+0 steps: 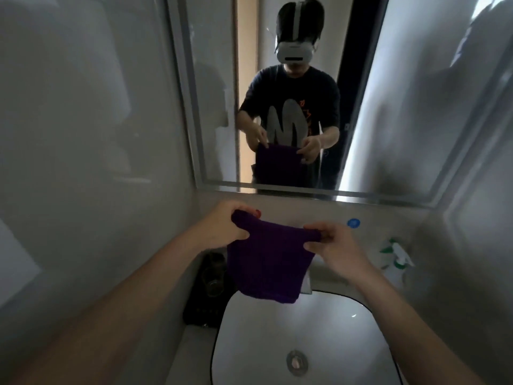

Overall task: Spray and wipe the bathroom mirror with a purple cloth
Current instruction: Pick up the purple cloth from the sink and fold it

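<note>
A dark purple cloth (268, 262) hangs spread out above the sink, held by its two top corners. My left hand (224, 226) pinches the left corner and my right hand (330, 245) pinches the right corner. The bathroom mirror (211, 79) is on the wall straight ahead, above my hands, and reflects a person holding the cloth. A white spray bottle with a green nozzle (395, 259) stands on the counter at the right, close to my right hand but not touched.
A white sink (327, 329) with a metal drain lies below the cloth. A dark object (206, 290) sits on the counter to the sink's left. Grey walls close in on both sides. A blue round sticker (353, 223) is below the mirror.
</note>
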`<action>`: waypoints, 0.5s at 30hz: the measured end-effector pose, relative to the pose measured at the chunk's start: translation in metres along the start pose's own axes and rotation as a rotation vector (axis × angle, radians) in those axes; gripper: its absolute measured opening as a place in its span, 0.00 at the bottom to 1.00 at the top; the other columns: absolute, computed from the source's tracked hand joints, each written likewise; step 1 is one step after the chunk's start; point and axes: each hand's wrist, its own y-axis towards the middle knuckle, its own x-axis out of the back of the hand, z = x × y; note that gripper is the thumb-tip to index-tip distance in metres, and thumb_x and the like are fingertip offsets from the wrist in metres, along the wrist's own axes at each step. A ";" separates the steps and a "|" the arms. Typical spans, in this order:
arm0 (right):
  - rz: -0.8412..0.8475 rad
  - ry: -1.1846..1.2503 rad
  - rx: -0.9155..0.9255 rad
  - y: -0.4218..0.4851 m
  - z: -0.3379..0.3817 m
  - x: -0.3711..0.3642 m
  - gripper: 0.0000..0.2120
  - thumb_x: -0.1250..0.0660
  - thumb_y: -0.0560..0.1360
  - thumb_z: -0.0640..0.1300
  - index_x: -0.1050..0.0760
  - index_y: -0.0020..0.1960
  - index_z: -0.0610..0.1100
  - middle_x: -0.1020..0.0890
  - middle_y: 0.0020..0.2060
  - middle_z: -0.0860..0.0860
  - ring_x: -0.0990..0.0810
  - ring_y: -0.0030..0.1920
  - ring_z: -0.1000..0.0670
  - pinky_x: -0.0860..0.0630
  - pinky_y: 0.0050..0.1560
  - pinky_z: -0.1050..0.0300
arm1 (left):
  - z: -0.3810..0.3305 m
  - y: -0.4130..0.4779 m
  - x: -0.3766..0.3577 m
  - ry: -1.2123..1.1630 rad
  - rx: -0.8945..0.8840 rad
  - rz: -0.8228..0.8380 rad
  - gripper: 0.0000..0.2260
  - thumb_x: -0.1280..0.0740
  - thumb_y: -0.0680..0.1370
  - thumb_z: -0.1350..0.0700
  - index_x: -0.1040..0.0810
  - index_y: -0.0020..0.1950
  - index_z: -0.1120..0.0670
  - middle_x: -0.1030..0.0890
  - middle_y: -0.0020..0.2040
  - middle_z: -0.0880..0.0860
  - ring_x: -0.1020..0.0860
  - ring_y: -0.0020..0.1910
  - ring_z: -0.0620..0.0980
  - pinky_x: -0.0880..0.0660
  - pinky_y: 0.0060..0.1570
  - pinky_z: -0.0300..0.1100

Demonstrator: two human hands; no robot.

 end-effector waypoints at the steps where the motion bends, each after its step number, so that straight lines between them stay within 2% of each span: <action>1: 0.012 -0.033 0.012 0.001 -0.001 -0.008 0.17 0.27 0.72 0.31 0.19 0.51 0.52 0.16 0.46 0.51 0.17 0.49 0.53 0.24 0.44 0.67 | 0.006 -0.002 0.002 0.049 0.016 0.004 0.21 0.27 0.74 0.69 0.21 0.64 0.52 0.21 0.58 0.47 0.22 0.57 0.43 0.24 0.55 0.33; 3: 0.038 -0.086 0.030 0.001 -0.004 -0.025 0.14 0.27 0.72 0.30 0.18 0.46 0.50 0.16 0.41 0.53 0.18 0.41 0.61 0.27 0.37 0.72 | 0.021 -0.007 0.004 0.161 0.060 0.012 0.19 0.29 0.76 0.67 0.22 0.65 0.55 0.23 0.57 0.47 0.24 0.56 0.45 0.28 0.48 0.28; 5: 0.055 -0.123 0.027 0.002 -0.011 -0.042 0.14 0.27 0.72 0.29 0.19 0.43 0.48 0.17 0.38 0.53 0.19 0.35 0.65 0.28 0.34 0.74 | 0.041 -0.014 0.002 0.244 0.111 0.003 0.15 0.30 0.78 0.65 0.21 0.65 0.56 0.24 0.55 0.48 0.24 0.56 0.46 0.29 0.47 0.31; 6: 0.077 -0.127 0.013 0.002 -0.016 -0.050 0.13 0.27 0.72 0.29 0.19 0.42 0.48 0.17 0.38 0.53 0.19 0.36 0.65 0.26 0.35 0.73 | 0.052 -0.019 0.001 0.279 0.139 -0.010 0.14 0.30 0.79 0.64 0.21 0.64 0.56 0.24 0.55 0.48 0.24 0.56 0.47 0.29 0.48 0.34; 7: 0.112 -0.126 -0.001 0.002 -0.022 -0.059 0.13 0.27 0.72 0.30 0.18 0.42 0.47 0.16 0.38 0.51 0.16 0.39 0.62 0.23 0.39 0.70 | 0.062 -0.024 0.000 0.314 0.162 -0.023 0.13 0.30 0.79 0.63 0.20 0.63 0.56 0.23 0.55 0.49 0.24 0.55 0.47 0.29 0.50 0.36; 8: 0.148 -0.128 -0.025 0.002 -0.029 -0.068 0.12 0.26 0.72 0.31 0.18 0.42 0.48 0.15 0.40 0.48 0.14 0.43 0.55 0.18 0.44 0.62 | 0.074 -0.030 0.000 0.347 0.185 -0.027 0.11 0.30 0.79 0.63 0.20 0.62 0.56 0.23 0.55 0.50 0.24 0.55 0.48 0.30 0.50 0.37; 9: 0.176 -0.127 -0.053 0.001 -0.035 -0.078 0.11 0.25 0.71 0.32 0.17 0.42 0.48 0.14 0.41 0.47 0.14 0.45 0.49 0.17 0.49 0.52 | 0.084 -0.036 0.000 0.379 0.212 -0.020 0.10 0.30 0.79 0.62 0.19 0.61 0.56 0.22 0.56 0.51 0.23 0.56 0.49 0.29 0.50 0.38; 10: 0.200 -0.147 -0.075 0.000 -0.040 -0.088 0.10 0.24 0.71 0.34 0.17 0.41 0.49 0.14 0.42 0.47 0.15 0.46 0.47 0.18 0.51 0.47 | 0.093 -0.042 0.001 0.415 0.248 0.001 0.10 0.30 0.79 0.60 0.19 0.61 0.57 0.22 0.57 0.53 0.23 0.55 0.50 0.29 0.50 0.39; 13: 0.259 -0.240 -0.070 -0.001 -0.055 -0.116 0.09 0.23 0.73 0.41 0.19 0.39 0.53 0.20 0.47 0.53 0.22 0.47 0.55 0.28 0.50 0.55 | 0.114 -0.058 0.004 0.602 0.367 0.103 0.11 0.30 0.80 0.53 0.19 0.62 0.55 0.28 0.58 0.54 0.27 0.52 0.50 0.26 0.54 0.44; 15: 0.272 -0.261 -0.057 0.001 -0.065 -0.132 0.04 0.24 0.73 0.43 0.17 0.42 0.50 0.21 0.46 0.52 0.23 0.47 0.54 0.30 0.45 0.58 | 0.123 -0.066 0.003 0.709 0.424 0.152 0.13 0.31 0.81 0.51 0.20 0.62 0.55 0.28 0.59 0.54 0.26 0.52 0.51 0.26 0.52 0.45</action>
